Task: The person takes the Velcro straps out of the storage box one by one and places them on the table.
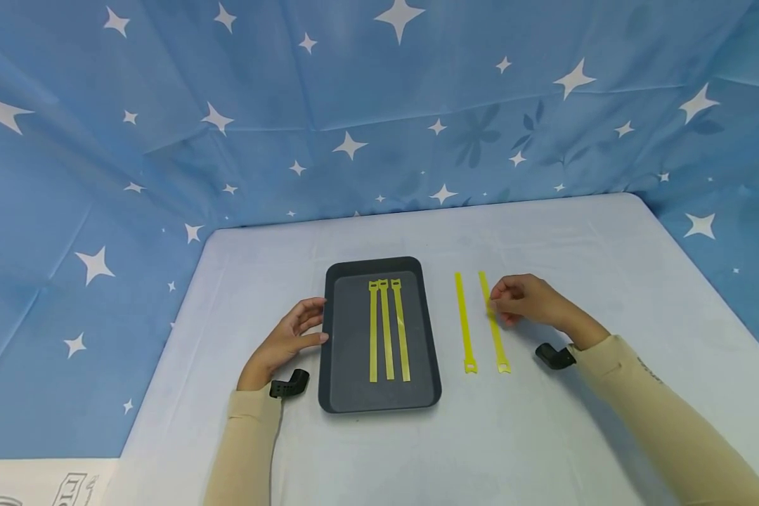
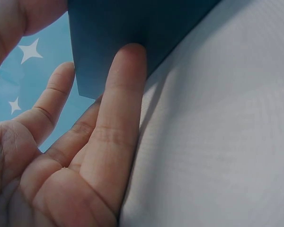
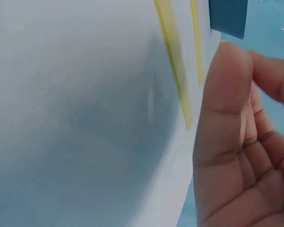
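Observation:
My left hand [image 1: 291, 336] touches the left side of a dark grey tray [image 1: 379, 398]; in the left wrist view its fingers [image 2: 120, 94] lie nearly straight against the outer wall. Three yellow hook-and-loop cable ties [image 1: 388, 330] lie side by side in the tray, slotted heads toward the far end. To the right of the tray, on the table, lie a yellow cable tie [image 1: 464, 320] and another cable tie [image 1: 496, 334], heads toward me. My right hand [image 1: 530, 302] hovers beside the rightmost tie, fingers loosely bent. In the right wrist view thumb and index finger come close together, with nothing visible between them.
A white cloth covers the table [image 1: 544, 436]. Blue curtain [image 1: 354, 105] with white stars hangs behind and at the sides. Black bands with small cameras sit on the left wrist [image 1: 289, 384] and the right wrist [image 1: 554, 356].

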{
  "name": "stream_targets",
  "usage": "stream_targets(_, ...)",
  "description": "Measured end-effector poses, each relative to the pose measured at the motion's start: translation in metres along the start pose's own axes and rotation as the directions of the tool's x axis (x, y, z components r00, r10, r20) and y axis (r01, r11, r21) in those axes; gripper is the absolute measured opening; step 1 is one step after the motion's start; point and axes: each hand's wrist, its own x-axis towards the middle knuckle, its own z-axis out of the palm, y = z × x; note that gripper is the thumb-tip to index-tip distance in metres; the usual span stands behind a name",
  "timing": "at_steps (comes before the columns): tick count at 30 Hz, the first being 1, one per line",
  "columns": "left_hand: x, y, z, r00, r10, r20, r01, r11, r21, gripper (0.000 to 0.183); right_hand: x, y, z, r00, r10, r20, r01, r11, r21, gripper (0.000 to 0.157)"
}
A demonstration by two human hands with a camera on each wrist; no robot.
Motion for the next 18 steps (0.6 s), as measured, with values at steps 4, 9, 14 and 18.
stream_targets(4,0.000,-0.001,0.000,1.000,0.004,0.004,-0.004,1.000,-0.026,0.074,0.005,-0.003,0.002,0.999,-0.040,0.010,0.040,0.999,0.005,0.015)
stream_targets(9,0.000,-0.001,0.000,1.000,0.000,0.010,0.001,0.999,-0.053,0.075,0.012,-0.008,0.004,0.996,-0.087,0.009,0.088,0.996,-0.010,0.015)
stream_targets(14,0.000,0.000,0.001,1.000,0.002,0.006,-0.002,0.999,-0.038,0.074,0.018,-0.016,0.007,0.988,-0.152,0.008,0.152,0.988,0.004,0.016)
stream_targets(18,-0.001,0.001,0.000,1.000,0.001,0.004,-0.001,1.000,-0.025,0.074,0.023,-0.020,0.010,0.974,-0.226,0.013,0.226,0.974,0.002,0.015)
